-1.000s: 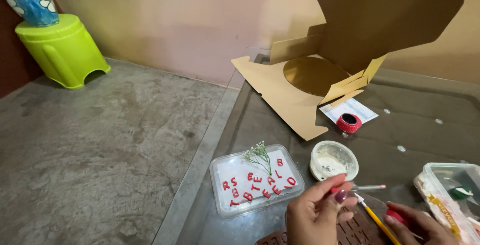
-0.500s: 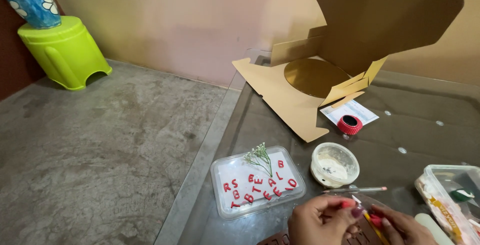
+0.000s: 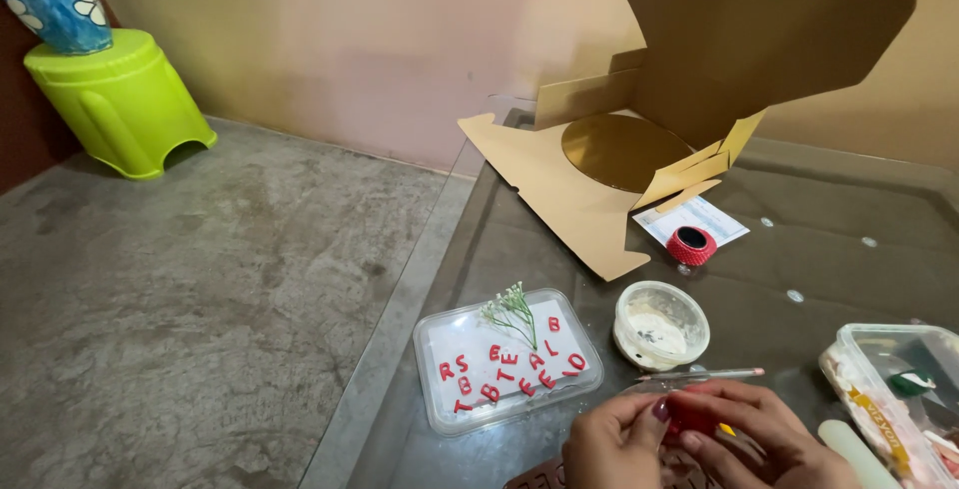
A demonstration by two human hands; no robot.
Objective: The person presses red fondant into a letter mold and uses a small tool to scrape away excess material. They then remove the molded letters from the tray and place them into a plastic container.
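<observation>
At the bottom edge my left hand (image 3: pixel 611 442) and my right hand (image 3: pixel 761 436) meet, fingertips pinched together on a small red lump (image 3: pixel 689 421) that looks like soft paste. Both hands hover over a brown letter mould (image 3: pixel 544 472), only partly in view. Just left of them lies a clear plastic lid (image 3: pixel 430 344) carrying several red cut-out letters (image 3: pixel 504 374) and a small sprig of white flowers (image 3: pixel 511 311). A thin stick-like tool (image 3: pixel 714 374) rests on the glass table (image 3: pixel 499 239) just above my hands.
A small white tub (image 3: pixel 659 324) with whitish paste stands behind the tool. An open cardboard cake box (image 3: pixel 699 79) with a gold round board, a red ribbon roll (image 3: pixel 691 245) and a paper slip sit further back. A clear container (image 3: pixel 889 399) is at right. A green stool (image 3: pixel 120 99) stands on the floor at left.
My hands have come together low in the view and closed on the red lump. The yellow-handled tool held a second ago is no longer visible.
</observation>
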